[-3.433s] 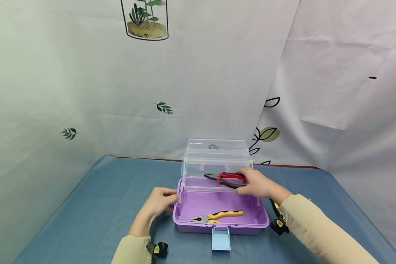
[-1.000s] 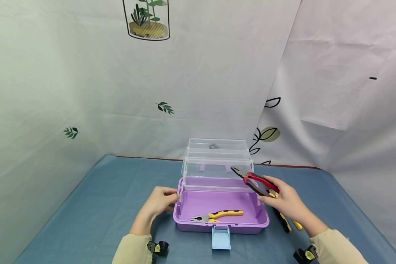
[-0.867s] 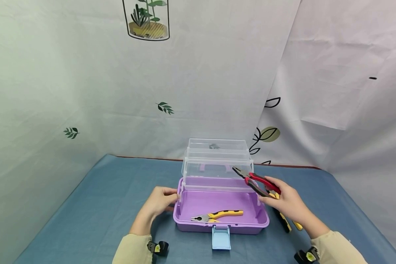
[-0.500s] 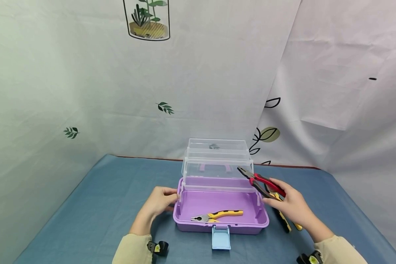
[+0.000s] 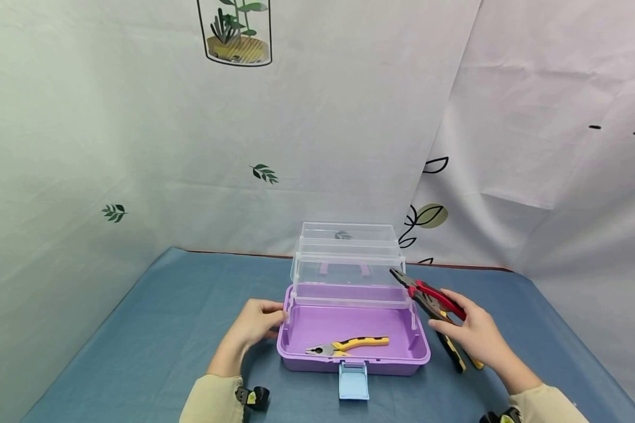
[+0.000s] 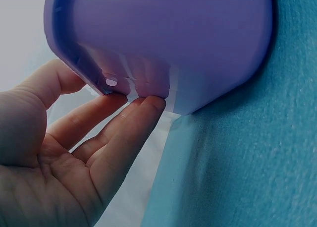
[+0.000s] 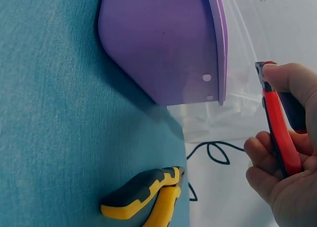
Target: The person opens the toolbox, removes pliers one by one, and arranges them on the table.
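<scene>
An open purple toolbox [image 5: 333, 323] stands on the table, its clear tiered trays [image 5: 349, 264] raised at the back. My left hand [image 5: 259, 323] holds its left end, thumb at the rim and fingertips against the outer wall [image 6: 148, 83]. My right hand [image 5: 478, 332] grips red-and-black pliers [image 5: 447, 302] by the handles, jaws pointing up and left, above the box's right rear corner. Inside the box, near the front, lie combination pliers [image 5: 362, 341] with yellow-and-black handles. Another yellow-and-black pair of pliers [image 7: 133, 195] lies on the table right of the box, partly behind my right hand in the head view.
A light blue latch [image 5: 353, 385] hangs down at the front of the box. Blue cloth [image 5: 148, 352] covers the table. A pale printed curtain [image 5: 349, 117] rises right behind its back edge. Small wrist cameras [image 5: 256, 398] sit at both sleeves.
My right hand has carried the red-and-black pliers from over the trays to the right, past the box's right side. My left hand has stayed at the left end.
</scene>
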A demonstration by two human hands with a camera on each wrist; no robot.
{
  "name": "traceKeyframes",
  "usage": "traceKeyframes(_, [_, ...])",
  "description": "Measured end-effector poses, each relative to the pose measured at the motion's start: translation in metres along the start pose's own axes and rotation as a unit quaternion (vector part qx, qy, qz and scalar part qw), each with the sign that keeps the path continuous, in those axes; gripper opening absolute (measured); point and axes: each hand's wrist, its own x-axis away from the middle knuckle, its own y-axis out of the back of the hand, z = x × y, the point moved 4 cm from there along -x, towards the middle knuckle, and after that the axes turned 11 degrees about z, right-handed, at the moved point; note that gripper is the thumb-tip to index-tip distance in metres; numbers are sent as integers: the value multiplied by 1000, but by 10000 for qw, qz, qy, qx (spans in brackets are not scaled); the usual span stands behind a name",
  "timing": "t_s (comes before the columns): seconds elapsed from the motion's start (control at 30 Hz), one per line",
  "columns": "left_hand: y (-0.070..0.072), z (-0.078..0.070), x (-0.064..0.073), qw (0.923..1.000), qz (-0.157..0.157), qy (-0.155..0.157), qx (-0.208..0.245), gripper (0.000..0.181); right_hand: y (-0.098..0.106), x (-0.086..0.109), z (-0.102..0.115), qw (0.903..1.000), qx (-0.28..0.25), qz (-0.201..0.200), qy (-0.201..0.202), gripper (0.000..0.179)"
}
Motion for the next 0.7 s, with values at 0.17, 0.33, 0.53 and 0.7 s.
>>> traceKeyframes(0.17, [0, 0, 1, 10000, -5, 14, -6, 30, 2, 3, -2, 10000, 39, -73, 10, 75])
traceKeyframes(0.33, [0, -1, 1, 10000, -19, 31, -5, 30, 3, 5, -6, 9999, 110, -130, 10, 73])
traceKeyframes(0.53, [0, 0, 1, 10000, -39, 63, -27, 29, 4, 7, -11, 9999, 66, -127, -82, 75])
traceKeyframes(0.7, [0, 0, 1, 10000, -47, 62, -11, 29, 4, 9, -14, 9996, -44, -40, -277, 80])
